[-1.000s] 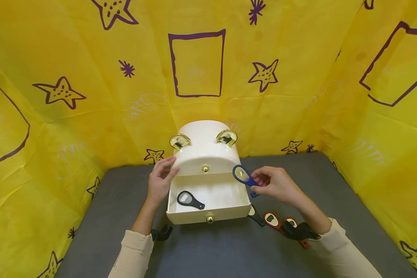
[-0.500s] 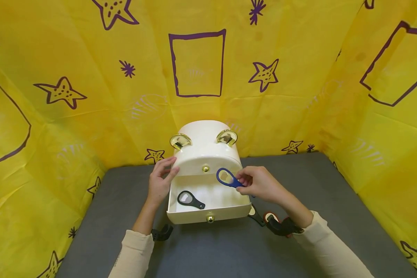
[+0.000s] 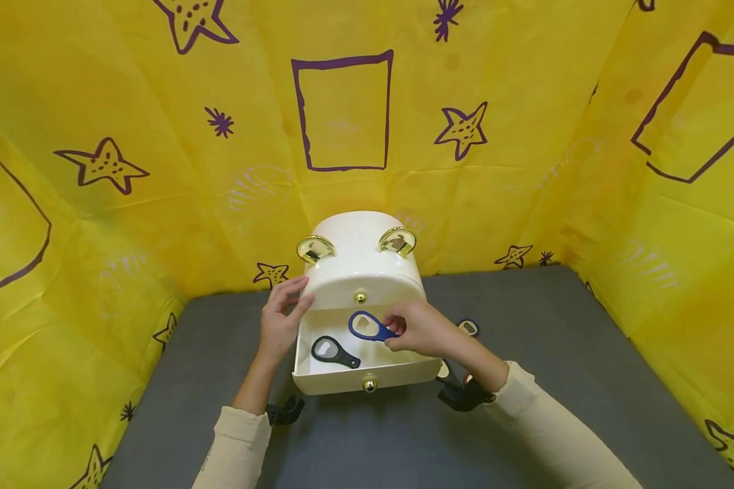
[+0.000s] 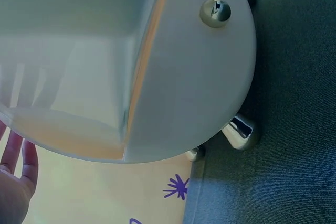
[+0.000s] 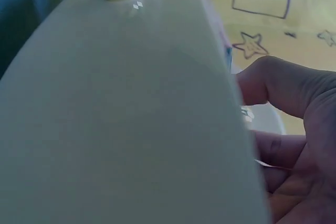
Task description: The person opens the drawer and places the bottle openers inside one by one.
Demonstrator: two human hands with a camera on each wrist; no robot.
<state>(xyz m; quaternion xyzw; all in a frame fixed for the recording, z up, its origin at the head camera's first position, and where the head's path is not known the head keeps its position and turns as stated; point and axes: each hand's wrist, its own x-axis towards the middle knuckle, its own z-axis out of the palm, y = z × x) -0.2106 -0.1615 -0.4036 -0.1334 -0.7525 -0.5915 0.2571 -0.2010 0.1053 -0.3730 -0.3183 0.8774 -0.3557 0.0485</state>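
Observation:
My right hand [image 3: 418,331] pinches a blue bottle opener [image 3: 367,327] by its handle, over the pulled-out lower drawer [image 3: 336,382] of a white rounded box [image 3: 363,255]. In that drawer, left of the blue one, lies a black bottle opener [image 3: 335,352] with a metal centre. The left hand [image 3: 280,320] rests against the box's left side, fingers loosely spread. The left wrist view shows its fingers [image 4: 12,153] beside the drawer wall. From the right wrist, the drawer front [image 5: 131,108] hides the fingertips and the blue opener.
More bottle openers lie on the dark grey table right of the box: one blue-rimmed [image 3: 468,328], one black [image 3: 446,373], partly covered by the right arm. Gold round ears [image 3: 316,249] and gold knobs [image 3: 370,386] stick out from the box. Yellow patterned cloth [image 3: 342,115] surrounds the table.
My right hand has carried the blue bottle opener leftward and down, from beside the box to over the open drawer. The left hand has stayed at the box's side.

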